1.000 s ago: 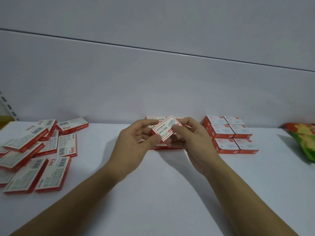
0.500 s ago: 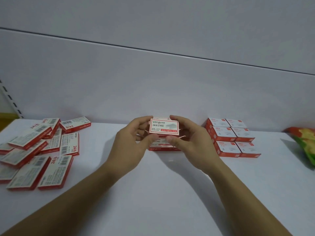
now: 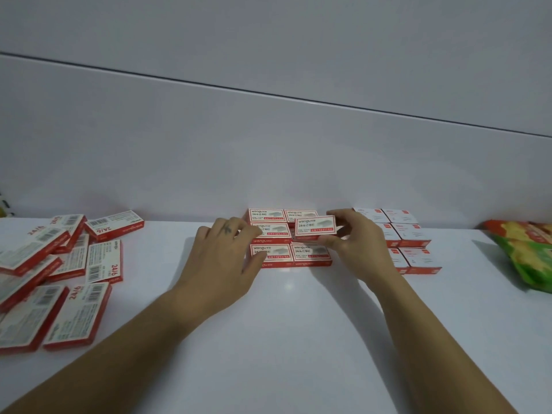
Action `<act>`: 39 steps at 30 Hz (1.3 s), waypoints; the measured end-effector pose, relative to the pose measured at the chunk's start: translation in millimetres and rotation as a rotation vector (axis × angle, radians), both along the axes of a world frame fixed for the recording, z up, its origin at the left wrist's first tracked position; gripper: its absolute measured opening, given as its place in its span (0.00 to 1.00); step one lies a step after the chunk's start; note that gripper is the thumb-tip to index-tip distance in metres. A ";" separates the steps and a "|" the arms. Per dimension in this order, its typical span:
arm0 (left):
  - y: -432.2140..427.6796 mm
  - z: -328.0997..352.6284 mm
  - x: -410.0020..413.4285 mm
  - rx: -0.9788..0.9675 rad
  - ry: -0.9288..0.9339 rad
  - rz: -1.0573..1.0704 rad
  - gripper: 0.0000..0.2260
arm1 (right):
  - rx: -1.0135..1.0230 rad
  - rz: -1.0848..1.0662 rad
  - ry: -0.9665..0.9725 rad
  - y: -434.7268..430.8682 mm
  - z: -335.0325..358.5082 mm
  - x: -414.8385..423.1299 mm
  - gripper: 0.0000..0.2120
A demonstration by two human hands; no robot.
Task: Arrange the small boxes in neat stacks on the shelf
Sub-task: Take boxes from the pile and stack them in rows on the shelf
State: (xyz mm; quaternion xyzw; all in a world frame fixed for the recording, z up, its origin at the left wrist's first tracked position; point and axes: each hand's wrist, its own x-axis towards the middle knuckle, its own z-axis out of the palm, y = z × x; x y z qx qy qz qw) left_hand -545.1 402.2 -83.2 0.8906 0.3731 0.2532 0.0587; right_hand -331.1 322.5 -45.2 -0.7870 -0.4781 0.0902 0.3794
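Boxes of the centre block (image 3: pixel 270 252) sit label-up at 12 o'clock on the shelf (image 3: pixel 286 324). Your right hand (image 3: pixel 355 246) pinches one box (image 3: pixel 316 229) level over its 3 o'clock half. Your left hand (image 3: pixel 222 255), apart, rests relaxed fingers on the block's 9 o'clock edge, probably bracing it.

White glossy shelf (image 3: pixel 292 339) bears four groups. Left: loose heap of flat red-and-white cardboard boxes (image 3: pixel 59 279), barcode faces up, several overlapping and tilted. Centre, near the pale back wall (image 3: pixel 268 159): block of red-and-white cardboard boxes (image 3: pixel 310 254), label faces up, two columns. Just right, apart from it: block of whiter red-edged boxes (image 3: pixel 418 259), also two columns. Far right: green-and-yellow plastic packet (image 3: pixel 525 255), partly out of view.
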 end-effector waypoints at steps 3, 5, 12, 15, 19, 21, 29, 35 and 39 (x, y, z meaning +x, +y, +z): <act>-0.5 -2.0 0.9 -0.053 0.020 -0.011 0.16 | -0.049 -0.018 -0.006 3.8 -4.9 -2.3 0.22; 0.2 -3.5 -0.3 -0.071 0.016 -0.023 0.17 | -0.072 -0.040 -0.051 6.0 -9.2 -4.1 0.21; -0.3 -3.7 -1.6 -0.098 0.002 -0.041 0.18 | -0.173 -0.109 -0.255 10.0 -13.7 -9.0 0.12; -0.8 -3.6 -1.3 -0.111 -0.004 -0.042 0.18 | -0.170 -0.104 -0.254 9.2 -13.7 -10.0 0.13; -2.9 -1.5 0.2 -0.153 -0.006 -0.040 0.19 | -0.199 -0.079 -0.283 7.8 -12.0 -13.7 0.14; -3.6 -0.2 0.3 -0.160 -0.001 -0.035 0.20 | -0.219 -0.056 -0.309 6.5 -8.0 -16.1 0.15; -7.4 18.1 -2.4 -0.083 0.084 0.030 0.20 | -0.223 -0.003 -0.505 5.1 5.6 -30.1 0.25; -3.2 42.6 -44.8 0.034 0.205 0.126 0.20 | -0.089 0.258 -0.582 16.2 20.2 -83.1 0.30; -3.7 56.2 -95.2 0.016 0.236 0.245 0.19 | -0.147 0.404 -0.617 27.0 29.1 -121.8 0.32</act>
